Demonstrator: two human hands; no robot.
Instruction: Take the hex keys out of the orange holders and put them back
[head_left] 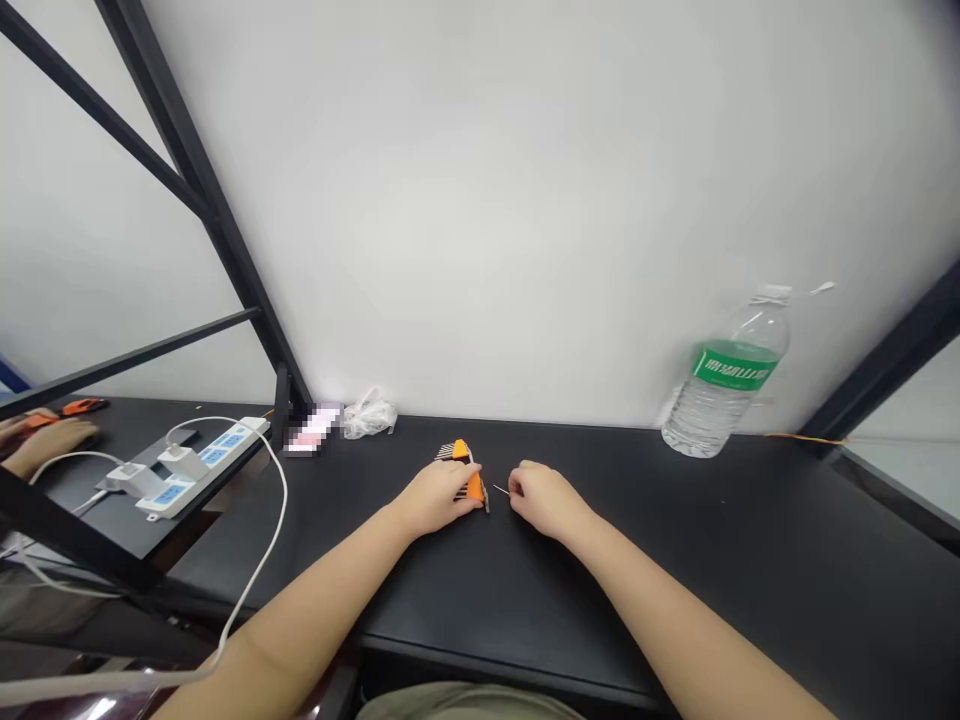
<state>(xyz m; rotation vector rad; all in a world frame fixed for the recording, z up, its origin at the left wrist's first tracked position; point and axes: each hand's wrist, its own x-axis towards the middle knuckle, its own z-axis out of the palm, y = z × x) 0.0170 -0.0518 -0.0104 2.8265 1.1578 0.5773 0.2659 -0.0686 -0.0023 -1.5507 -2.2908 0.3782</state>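
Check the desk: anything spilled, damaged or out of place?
No spill or damage shows. The loose white cable looks awkward, looping from the power strip across the view of the left forearm. Crumpled clear plastic by the wall also looks stray.

The left hand point(435, 497), right hand point(549, 501) and forearms point(322, 592) are bare; the garment point(466, 704) is greyish-olive.

Cannot see the whole orange plastic holder point(475, 486) of thin metal rods point(445, 452), partly covered by the bare left hand point(436, 496). Cannot trace the slim metal pin point(501, 490) inside the curled bare right hand point(546, 498). Cannot clearly read the white-lettered green label point(735, 366) on the clear plastic bottle point(699, 420). Cannot identify the pixelated pink-and-white patch point(313, 430). Lose the looping white cable point(97, 684) past the left edge.
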